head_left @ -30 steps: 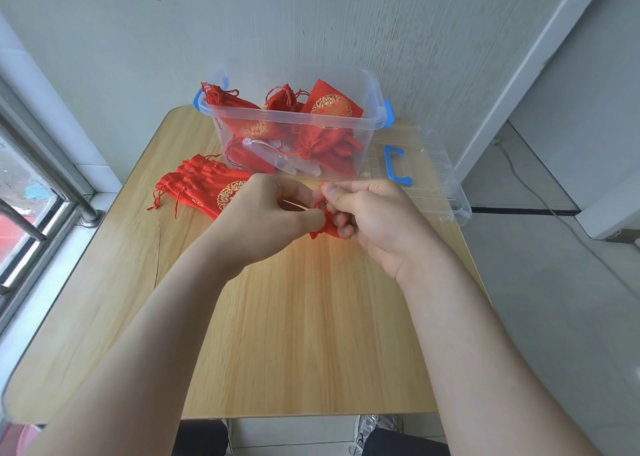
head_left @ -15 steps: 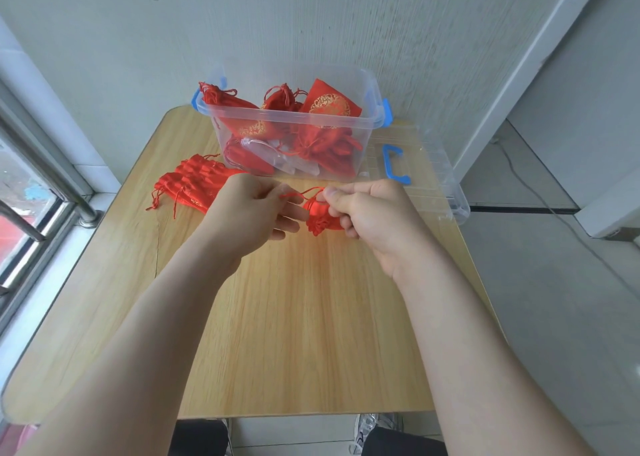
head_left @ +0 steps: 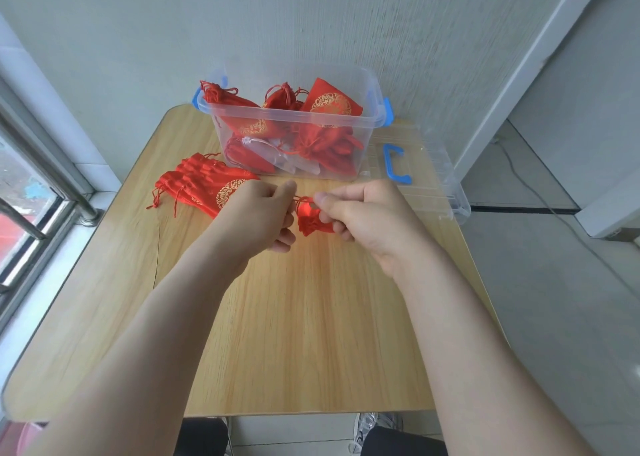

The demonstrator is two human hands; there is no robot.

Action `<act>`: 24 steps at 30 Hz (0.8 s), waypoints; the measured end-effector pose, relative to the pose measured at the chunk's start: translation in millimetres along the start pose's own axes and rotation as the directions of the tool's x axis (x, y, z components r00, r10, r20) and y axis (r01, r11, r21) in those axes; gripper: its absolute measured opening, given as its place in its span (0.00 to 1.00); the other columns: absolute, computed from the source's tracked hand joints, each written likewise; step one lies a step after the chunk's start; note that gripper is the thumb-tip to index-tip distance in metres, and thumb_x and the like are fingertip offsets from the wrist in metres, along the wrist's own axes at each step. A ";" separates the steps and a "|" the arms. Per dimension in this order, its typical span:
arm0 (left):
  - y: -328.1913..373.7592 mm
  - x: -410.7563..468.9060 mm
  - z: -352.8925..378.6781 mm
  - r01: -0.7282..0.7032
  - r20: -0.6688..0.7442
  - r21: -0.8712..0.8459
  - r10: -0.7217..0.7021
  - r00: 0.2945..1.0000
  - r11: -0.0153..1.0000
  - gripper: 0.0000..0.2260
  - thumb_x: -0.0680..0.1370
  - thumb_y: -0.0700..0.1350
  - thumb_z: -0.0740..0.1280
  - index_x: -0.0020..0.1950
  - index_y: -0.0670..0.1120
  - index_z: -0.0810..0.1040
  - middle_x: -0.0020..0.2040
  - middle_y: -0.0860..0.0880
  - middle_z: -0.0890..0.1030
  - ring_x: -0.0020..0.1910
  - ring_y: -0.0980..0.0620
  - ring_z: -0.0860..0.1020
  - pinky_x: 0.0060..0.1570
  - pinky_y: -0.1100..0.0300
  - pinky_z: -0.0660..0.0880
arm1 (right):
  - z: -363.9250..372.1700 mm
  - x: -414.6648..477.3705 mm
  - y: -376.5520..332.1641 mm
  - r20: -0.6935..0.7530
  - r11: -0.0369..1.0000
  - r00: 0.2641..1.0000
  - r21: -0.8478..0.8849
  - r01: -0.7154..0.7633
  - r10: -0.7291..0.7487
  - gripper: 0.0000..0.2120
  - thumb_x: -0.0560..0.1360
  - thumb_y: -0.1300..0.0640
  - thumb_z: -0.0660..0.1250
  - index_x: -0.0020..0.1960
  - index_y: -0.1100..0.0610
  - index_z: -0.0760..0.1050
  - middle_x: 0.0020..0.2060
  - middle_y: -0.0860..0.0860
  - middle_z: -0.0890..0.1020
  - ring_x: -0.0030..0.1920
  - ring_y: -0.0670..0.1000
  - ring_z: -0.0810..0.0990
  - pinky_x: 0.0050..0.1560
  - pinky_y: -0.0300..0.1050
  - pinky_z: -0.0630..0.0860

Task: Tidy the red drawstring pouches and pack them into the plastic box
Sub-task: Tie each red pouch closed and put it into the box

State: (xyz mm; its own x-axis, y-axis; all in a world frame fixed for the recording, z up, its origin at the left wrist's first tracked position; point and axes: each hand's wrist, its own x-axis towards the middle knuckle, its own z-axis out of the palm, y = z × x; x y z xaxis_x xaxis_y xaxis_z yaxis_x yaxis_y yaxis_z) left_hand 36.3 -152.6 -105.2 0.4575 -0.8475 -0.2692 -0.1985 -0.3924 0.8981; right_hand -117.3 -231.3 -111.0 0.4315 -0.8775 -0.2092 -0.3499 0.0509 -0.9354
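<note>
- Red fabric of one small gathered pouch point(head_left: 313, 221) is hanging between the two hands at the centre of the frame, just above the surface point(head_left: 294, 334), with its cinched mouth pointing up and its bunched body drooping below.
- Left hand point(head_left: 256, 216) is curling its fingers point(head_left: 286, 189) shut on what looks like the drawstring end coming off the pouch's left side; the cord is too thin to trace fully.
- Right hand point(head_left: 370, 218) is pinching the pouch's neck, thumb over the top and the other fingers tucked behind the cloth, so it is carrying the body.
- Cord axis is running left to right across the frame, from one hand to the other, so any tightening pull is acting along that line; I judge the cinching nearly done.
- Plastic box point(head_left: 375, 123) is sitting straight beyond the hands at the upper centre, open-topped and holding several pouches; both hands are lying about equally near it, but the right is gripping the body, so I judge it better placed for the drop.
- Flat pouches point(head_left: 204, 185) are waiting in a stack at the middle left, partly behind the left hand, the nearer one for the next pick.
- Clear lid point(head_left: 433, 178) is lying right of the box.
</note>
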 end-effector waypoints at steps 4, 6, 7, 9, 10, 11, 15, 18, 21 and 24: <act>-0.3 1.1 -0.1 0.057 -0.079 0.014 -0.056 0.995 0.998 0.18 0.88 0.50 0.58 0.45 0.42 0.76 0.37 0.45 0.79 0.28 0.50 0.83 0.37 0.51 0.86 | -1.3 0.3 4.9 -0.087 0.964 0.992 -0.258 0.067 -0.092 0.06 0.81 0.55 0.74 0.46 0.52 0.88 0.37 0.46 0.87 0.38 0.43 0.82 0.38 0.36 0.73; -4.8 2.9 -1.2 0.037 -0.110 0.133 -0.022 0.994 0.990 0.20 0.88 0.50 0.58 0.44 0.39 0.78 0.35 0.44 0.81 0.29 0.48 0.84 0.40 0.48 0.86 | 0.1 0.8 9.0 -0.112 0.881 0.986 -0.469 0.059 -0.125 0.08 0.82 0.58 0.71 0.46 0.52 0.87 0.42 0.49 0.86 0.42 0.49 0.83 0.35 0.38 0.71; -8.2 4.9 -1.8 0.022 -0.124 0.202 0.003 0.992 0.979 0.20 0.88 0.50 0.59 0.43 0.39 0.79 0.33 0.44 0.82 0.29 0.46 0.85 0.42 0.46 0.86 | 0.9 0.6 10.5 -0.114 0.832 0.984 -0.553 0.050 -0.136 0.08 0.82 0.59 0.70 0.47 0.53 0.86 0.46 0.51 0.86 0.45 0.52 0.83 0.37 0.39 0.71; -13.7 8.6 -3.6 0.010 -0.131 0.341 0.037 0.991 0.940 0.18 0.87 0.48 0.62 0.42 0.40 0.80 0.29 0.45 0.83 0.30 0.46 0.86 0.45 0.45 0.85 | 1.6 -1.0 11.7 -0.106 0.746 0.985 -0.665 0.032 -0.136 0.07 0.81 0.62 0.68 0.52 0.55 0.85 0.51 0.53 0.85 0.50 0.57 0.83 0.45 0.43 0.75; -16.5 10.3 -4.3 0.016 -0.125 0.413 0.039 0.991 0.911 0.15 0.86 0.45 0.64 0.41 0.41 0.80 0.28 0.47 0.83 0.32 0.45 0.86 0.46 0.45 0.85 | 2.1 -2.0 12.2 -0.097 0.709 0.988 -0.705 0.019 -0.123 0.08 0.80 0.64 0.67 0.53 0.56 0.84 0.52 0.54 0.84 0.51 0.58 0.83 0.47 0.46 0.78; -21.4 14.2 -5.0 0.021 -0.131 0.476 0.047 0.990 0.879 0.13 0.85 0.44 0.66 0.42 0.43 0.81 0.27 0.49 0.82 0.34 0.45 0.86 0.47 0.45 0.84 | 2.6 -2.4 13.1 -0.088 0.674 0.990 -0.739 0.008 -0.109 0.08 0.80 0.65 0.67 0.55 0.57 0.83 0.52 0.55 0.84 0.51 0.60 0.83 0.49 0.49 0.81; -30.1 18.9 -8.2 0.102 -0.200 0.604 0.026 0.980 0.790 0.09 0.83 0.47 0.69 0.47 0.44 0.82 0.32 0.47 0.85 0.41 0.45 0.86 0.47 0.45 0.84 | 3.3 -2.4 17.8 -0.051 0.579 0.997 -0.815 -0.004 -0.066 0.08 0.81 0.63 0.67 0.59 0.58 0.81 0.55 0.56 0.83 0.53 0.61 0.82 0.48 0.49 0.77; -29.4 16.8 -9.5 0.141 -0.166 0.733 -0.027 0.986 0.665 0.09 0.79 0.42 0.74 0.58 0.47 0.82 0.45 0.50 0.87 0.48 0.46 0.85 0.44 0.50 0.82 | 3.1 -3.1 18.9 -0.050 0.541 0.999 -0.841 -0.035 -0.013 0.04 0.81 0.64 0.66 0.53 0.56 0.76 0.50 0.55 0.80 0.46 0.60 0.76 0.45 0.48 0.72; -31.4 16.6 -6.9 0.125 -0.154 0.740 -0.015 0.988 0.660 0.06 0.82 0.44 0.71 0.57 0.44 0.80 0.49 0.47 0.84 0.49 0.43 0.84 0.46 0.48 0.82 | 4.6 -3.6 18.0 -0.035 0.555 0.998 -0.830 -0.055 0.047 0.07 0.80 0.66 0.65 0.54 0.56 0.76 0.50 0.54 0.79 0.47 0.59 0.78 0.46 0.49 0.74; -29.4 10.3 -3.9 0.117 -0.162 0.805 0.024 0.987 0.581 0.05 0.86 0.46 0.62 0.54 0.45 0.75 0.47 0.46 0.76 0.49 0.42 0.77 0.44 0.49 0.75 | 6.6 -4.9 14.6 -0.013 0.537 0.997 -0.842 -0.050 0.073 0.08 0.79 0.66 0.62 0.54 0.56 0.75 0.48 0.53 0.77 0.48 0.60 0.77 0.50 0.51 0.73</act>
State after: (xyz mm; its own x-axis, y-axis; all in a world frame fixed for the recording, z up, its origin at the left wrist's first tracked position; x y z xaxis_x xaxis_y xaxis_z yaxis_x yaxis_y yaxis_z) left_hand 50.2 -148.4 -133.0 0.5865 -0.7879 -0.1875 -0.7595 -0.6155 0.2107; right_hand -119.1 -223.1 -125.5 0.3939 -0.8776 -0.2732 -0.9098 -0.3301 -0.2515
